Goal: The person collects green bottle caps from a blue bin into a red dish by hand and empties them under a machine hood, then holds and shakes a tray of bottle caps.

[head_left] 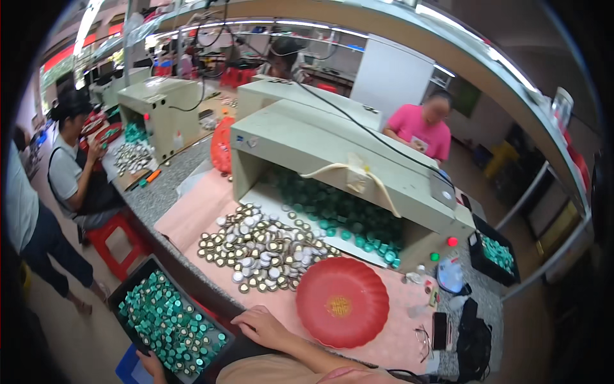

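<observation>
My left hand (pixel 152 365) grips the near left rim of a black tray (pixel 167 264), beside the table's near edge. The tray is heaped with small green caps (pixel 163 313), some showing pale faces. My right hand (pixel 261 324) lies over the table edge just right of the tray, fingers stretched out and holding nothing. Right of it sits a red scalloped plastic bowl (pixel 358 301), with a gold mark at its centre. Beyond the hand spreads a pile of round white and gold-rimmed pieces (pixel 275 246) on a pink sheet (pixel 182 221).
A cream bench machine (pixel 320 137) holds more green caps (pixel 332 211) in its opening. Eyeglasses (pixel 423 342), a phone (pixel 439 331) and a black bag (pixel 474 339) lie at right. Another black bin (pixel 492 253) stands beyond. People work nearby; a red stool (pixel 121 246) is at left.
</observation>
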A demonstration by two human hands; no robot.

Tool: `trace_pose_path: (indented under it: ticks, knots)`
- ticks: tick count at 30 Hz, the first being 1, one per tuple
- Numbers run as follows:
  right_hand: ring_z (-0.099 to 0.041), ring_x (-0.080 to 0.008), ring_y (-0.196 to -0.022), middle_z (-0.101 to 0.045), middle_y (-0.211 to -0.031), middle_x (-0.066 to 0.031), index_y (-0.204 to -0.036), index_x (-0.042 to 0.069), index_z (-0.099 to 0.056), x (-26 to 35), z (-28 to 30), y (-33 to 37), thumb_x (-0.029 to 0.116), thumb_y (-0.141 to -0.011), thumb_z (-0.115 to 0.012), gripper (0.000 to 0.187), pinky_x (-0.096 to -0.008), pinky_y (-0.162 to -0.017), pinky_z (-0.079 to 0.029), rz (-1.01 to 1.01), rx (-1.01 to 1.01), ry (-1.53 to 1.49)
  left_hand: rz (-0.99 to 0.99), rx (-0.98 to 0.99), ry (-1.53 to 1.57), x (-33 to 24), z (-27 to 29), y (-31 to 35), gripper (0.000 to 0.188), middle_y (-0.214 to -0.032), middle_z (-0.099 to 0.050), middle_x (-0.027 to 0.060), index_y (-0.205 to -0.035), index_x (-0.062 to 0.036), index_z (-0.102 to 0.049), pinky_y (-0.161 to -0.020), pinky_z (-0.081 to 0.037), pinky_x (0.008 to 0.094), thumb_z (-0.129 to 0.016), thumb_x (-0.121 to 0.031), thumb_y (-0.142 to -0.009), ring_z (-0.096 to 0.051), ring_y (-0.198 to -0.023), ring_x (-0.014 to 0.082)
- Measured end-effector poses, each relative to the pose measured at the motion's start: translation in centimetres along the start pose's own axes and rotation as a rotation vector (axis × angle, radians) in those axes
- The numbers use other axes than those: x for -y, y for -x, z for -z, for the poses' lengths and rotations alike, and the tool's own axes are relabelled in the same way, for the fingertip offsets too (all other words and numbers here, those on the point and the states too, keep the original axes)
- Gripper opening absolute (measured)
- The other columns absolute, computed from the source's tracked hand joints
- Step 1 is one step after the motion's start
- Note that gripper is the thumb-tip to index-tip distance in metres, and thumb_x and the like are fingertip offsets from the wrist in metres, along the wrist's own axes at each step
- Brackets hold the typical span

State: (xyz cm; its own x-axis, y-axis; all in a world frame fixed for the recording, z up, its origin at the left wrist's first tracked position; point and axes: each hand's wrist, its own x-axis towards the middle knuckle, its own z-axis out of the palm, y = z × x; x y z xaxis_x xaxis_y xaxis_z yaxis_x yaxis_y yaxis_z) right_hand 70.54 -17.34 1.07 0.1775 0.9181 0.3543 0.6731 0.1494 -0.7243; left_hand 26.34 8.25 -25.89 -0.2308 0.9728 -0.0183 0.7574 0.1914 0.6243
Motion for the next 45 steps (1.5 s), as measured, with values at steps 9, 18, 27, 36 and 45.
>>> trace_pose_path:
  ticks: [9,18,27,36,45]
  knots:
    - [-0.058,-0.0159,-0.104,-0.058,-0.116,-0.0073,-0.114,0.002,-0.064,12.8,6.5,-1.7,0.005,-0.096,-0.059,0.018,-0.0292,-0.088,-0.048,0.150,0.008,-0.599,-0.063,-0.037,0.023,-2.6,-0.9,-0.8,0.046,-0.103,-0.066,0.0283,-0.127,-0.0057,-0.044,-0.080,-0.050,0.0545,-0.061,-0.017,-0.086,-0.064,-0.094,0.0494]
    - [-0.061,-0.0264,-0.085,-0.066,-0.104,-0.0126,-0.104,0.005,-0.069,31.0,16.9,3.2,0.029,-0.097,-0.063,0.026,-0.0378,-0.076,-0.046,1.058,0.105,-1.073,0.051,-0.067,0.050,-3.4,-0.2,1.3,0.062,-0.108,-0.067,0.0295,-0.138,-0.0061,-0.038,-0.086,-0.052,0.0534,-0.063,-0.019,-0.082,-0.064,-0.100,0.0494]
    - [-0.063,-0.0306,-0.089,-0.067,-0.106,-0.0181,-0.106,-0.002,-0.069,34.0,23.4,5.6,0.014,-0.095,-0.066,0.019,-0.0451,-0.079,-0.050,0.767,0.838,-0.300,0.004,-0.068,0.049,-3.3,-2.1,-2.2,0.063,-0.110,-0.066,0.0285,-0.139,-0.0083,-0.037,-0.085,-0.052,0.0532,-0.066,-0.015,-0.084,-0.064,-0.102,0.0473]
    - [-0.067,-0.0153,-0.086,-0.067,-0.095,-0.0064,-0.114,0.000,-0.064,29.8,45.1,-15.5,0.025,-0.103,-0.054,0.029,-0.0302,-0.084,-0.056,0.424,-0.493,-0.331,0.046,-0.015,0.086,-2.2,-0.4,-0.2,0.069,-0.116,-0.064,0.0300,-0.144,-0.0070,-0.037,-0.088,-0.050,0.0524,-0.066,-0.026,-0.084,-0.062,-0.106,0.0484]
    - [-0.058,-0.0342,-0.121,-0.059,-0.132,-0.0257,-0.137,-0.009,-0.052,24.1,68.2,-26.4,0.067,-0.084,-0.063,0.094,-0.0386,-0.104,-0.044,-0.057,-1.193,0.709,0.032,0.047,0.049,-5.1,-0.7,-0.2,0.070,-0.120,-0.062,0.0308,-0.142,-0.0053,-0.042,-0.091,-0.049,0.0525,-0.065,-0.039,-0.085,-0.059,-0.108,0.0503]
